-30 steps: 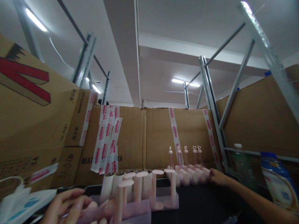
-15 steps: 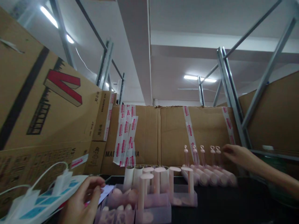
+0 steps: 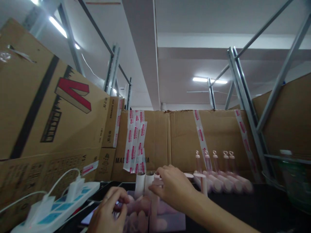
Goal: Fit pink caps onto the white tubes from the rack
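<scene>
The right hand (image 3: 173, 187) pinched a pink post (image 3: 155, 181) between its fingertips, above the clear tray (image 3: 170, 223). The left hand (image 3: 109, 210) had its fingers curled; whether they gripped anything I could not tell.

— Where have you set yourself up here?

— You're in a warehouse or packing room, at a dark counter (image 3: 243, 207) hemmed in by goods. Big cardboard cartons (image 3: 48, 106) are stacked to your left and straight ahead, several sealed with pink-printed white tape (image 3: 200, 136) (one reads "MADE IN CHINA", partly covered).

— And overhead?

— You've got grey steel racking uprights (image 3: 245, 106) with diagonal braces rising on both sides, a bare white ceiling and fluorescent tube lights (image 3: 210, 80). A row of identical pink rollers (image 3: 223, 181) lies along the back of the counter, and a power strip (image 3: 55, 207) with chargers sits at your left.
</scene>
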Action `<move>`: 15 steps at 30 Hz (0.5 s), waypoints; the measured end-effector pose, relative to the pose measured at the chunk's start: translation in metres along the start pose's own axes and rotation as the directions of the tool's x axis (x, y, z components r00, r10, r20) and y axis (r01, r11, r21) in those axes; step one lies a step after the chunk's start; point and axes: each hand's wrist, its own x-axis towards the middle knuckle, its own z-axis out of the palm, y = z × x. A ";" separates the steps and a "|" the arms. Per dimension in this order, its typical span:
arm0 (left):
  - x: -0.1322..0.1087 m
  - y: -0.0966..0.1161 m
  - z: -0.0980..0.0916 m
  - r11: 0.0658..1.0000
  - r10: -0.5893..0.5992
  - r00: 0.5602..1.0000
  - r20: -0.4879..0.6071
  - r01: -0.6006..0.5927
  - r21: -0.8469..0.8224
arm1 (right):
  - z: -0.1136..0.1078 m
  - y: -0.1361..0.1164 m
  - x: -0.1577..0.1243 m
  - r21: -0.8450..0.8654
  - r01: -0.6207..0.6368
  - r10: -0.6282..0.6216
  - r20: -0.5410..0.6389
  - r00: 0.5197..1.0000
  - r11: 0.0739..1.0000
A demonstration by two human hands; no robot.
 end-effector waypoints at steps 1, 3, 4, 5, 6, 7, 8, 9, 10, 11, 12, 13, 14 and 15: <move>-0.001 0.000 0.000 1.000 0.001 1.000 0.003 -0.001 0.002 | 0.005 -0.002 0.003 -0.024 -0.018 0.018 0.011 1.000 1.000; -0.002 0.000 0.001 1.000 -0.008 1.000 0.005 0.007 0.006 | 0.011 -0.002 0.007 -0.011 -0.062 0.062 0.037 0.997 0.998; -0.002 -0.001 0.001 1.000 -0.016 1.000 0.004 0.016 0.008 | 0.012 -0.002 0.008 0.013 -0.084 0.083 0.046 0.995 0.996; -0.002 -0.003 0.002 1.000 -0.026 1.000 0.004 0.026 0.009 | 0.013 0.000 0.009 0.035 -0.104 0.102 0.053 0.993 0.994; -0.002 -0.005 0.003 0.999 -0.036 0.999 0.008 0.036 0.009 | 0.013 0.001 0.009 0.054 -0.118 0.115 0.057 0.992 0.992; -0.002 -0.007 0.003 0.999 -0.042 0.999 0.019 0.042 0.008 | 0.013 0.004 0.009 0.069 -0.121 0.117 0.056 0.992 0.990; -0.002 -0.010 0.004 0.999 -0.047 0.998 0.030 0.047 0.006 | 0.013 0.006 0.009 0.081 -0.117 0.113 0.052 0.992 0.990; -0.003 -0.012 0.005 0.999 -0.048 0.998 0.042 0.048 0.004 | 0.013 0.009 0.009 0.093 -0.112 0.108 0.045 0.993 0.989; -0.003 -0.014 0.006 0.999 -0.050 0.997 0.050 0.050 0.001 | 0.012 0.012 0.009 0.108 -0.108 0.104 0.040 0.994 0.988; -0.003 -0.016 0.007 0.999 -0.051 0.997 0.056 0.051 -0.002 | 0.011 0.014 0.009 0.124 -0.103 0.099 0.036 0.994 0.987; -0.003 -0.016 0.008 0.999 -0.052 0.997 0.055 0.052 -0.005 | 0.011 0.017 0.010 0.138 -0.097 0.093 0.034 0.995 0.986; -0.004 -0.015 0.009 0.999 -0.050 0.998 0.049 0.051 -0.010 | 0.010 0.019 0.011 0.147 -0.091 0.087 0.034 0.996 0.985; -0.004 -0.014 0.010 0.999 -0.050 0.998 0.038 0.050 -0.015 | 0.010 0.021 0.011 0.154 -0.085 0.081 0.034 0.996 0.984; -0.005 -0.012 0.011 0.999 -0.050 0.998 0.024 0.050 -0.019 | 0.010 0.022 0.011 0.160 -0.079 0.074 0.034 0.997 0.984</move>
